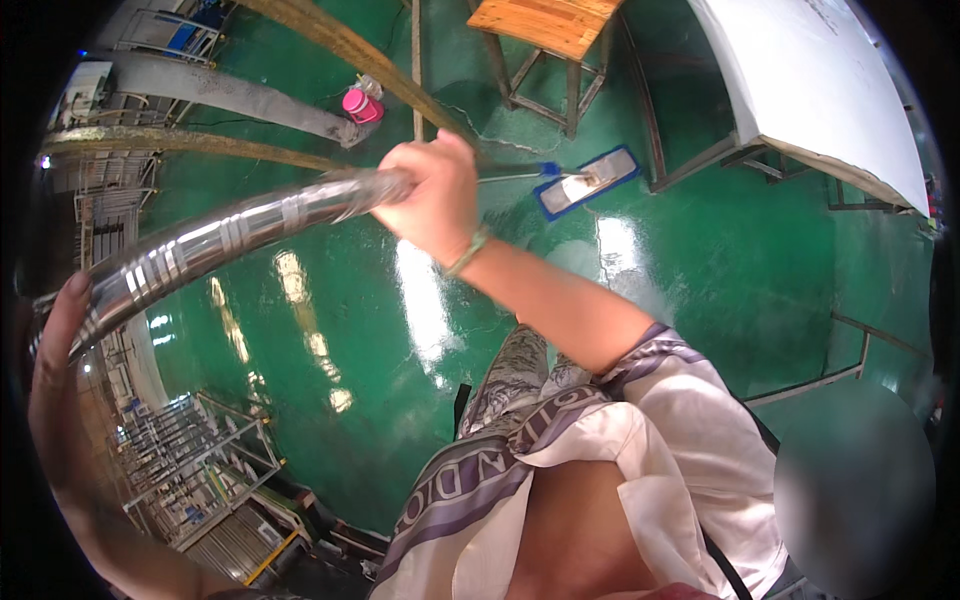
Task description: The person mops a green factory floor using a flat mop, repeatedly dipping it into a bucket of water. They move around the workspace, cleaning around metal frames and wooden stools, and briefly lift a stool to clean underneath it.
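A long, shiny metal tube (230, 228) stretches across the left half of the head view, slanting from the far left up toward the middle. My right hand (432, 195) is closed round its upper right end, with a green band on that wrist. At the dim left rim, my left hand (62, 325) grips the other end, its thumb on the tube and its other fingers mostly hidden. A blue-edged flat mop (588, 182) lies on the floor beyond my right hand. Its thin handle runs behind that hand.
Brownish beams (210, 142) cross the upper left, near a pink bucket (362, 106). At the top stands a wooden stool (545, 25). A white-topped table (810, 95) fills the upper right. Racks of metal parts (205, 470) line the lower left. The green floor (720, 260) looks glossy.
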